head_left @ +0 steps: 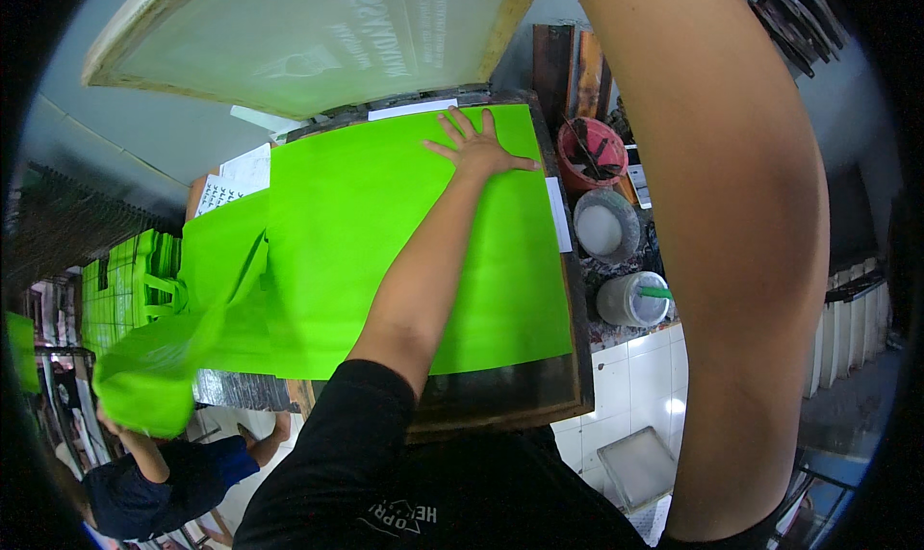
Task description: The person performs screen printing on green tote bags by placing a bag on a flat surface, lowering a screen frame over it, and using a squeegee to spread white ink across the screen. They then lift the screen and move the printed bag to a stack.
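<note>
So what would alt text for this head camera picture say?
A person's left hand presses flat, fingers spread, on a bright green bag laid on a printing board. A raised screen frame hangs above; the right arm reaches up out of view. Ink tubs stand at right.

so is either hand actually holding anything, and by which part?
Nothing is gripped. The left hand lies flat, fingers spread, on the green bag near its far edge. The right hand is out of frame; only its raised arm shows.

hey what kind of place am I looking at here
Most likely a small screen-printing workshop. A framed mesh screen is tilted up over a bright green fabric bag laid flat on a printing board, the left hand pressed on it, with ink tubs beside it.
</note>
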### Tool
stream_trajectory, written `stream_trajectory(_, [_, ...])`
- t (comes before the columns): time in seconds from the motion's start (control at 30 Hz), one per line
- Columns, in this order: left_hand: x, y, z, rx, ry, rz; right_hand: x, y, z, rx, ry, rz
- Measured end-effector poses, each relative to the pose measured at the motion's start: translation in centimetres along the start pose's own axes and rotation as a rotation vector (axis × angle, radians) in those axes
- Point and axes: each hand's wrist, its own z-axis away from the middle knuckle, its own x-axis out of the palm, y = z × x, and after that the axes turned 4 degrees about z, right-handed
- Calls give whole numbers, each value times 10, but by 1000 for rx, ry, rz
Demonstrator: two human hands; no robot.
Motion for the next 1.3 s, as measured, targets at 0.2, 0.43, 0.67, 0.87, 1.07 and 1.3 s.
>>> stream_trajectory(0.2, [-6, 8, -6, -32, -30, -10, 5, 0, -7, 51, 20, 6])
stream_trajectory(0.43, [-37, -15, 33, 316, 221, 426, -14, -17, 35, 41, -17, -210])
stream_trajectory(0.67, [-120, -141, 274, 726, 339, 1526, 0, -82, 147, 117, -28, -201])
stream_trajectory(0.87, [-34, -230, 385, 89, -115, 1630, 22, -139, 312, 254, -236, -481])
stream_trajectory(1.07, [26, -233, 394, -398, -200, 2283, 83, -153, 394, 32, -272, -311])
stream_trajectory(1.3, [-34, -285, 389, 40, -29, 1621, 100, -171, 402, 97, -472, -183])
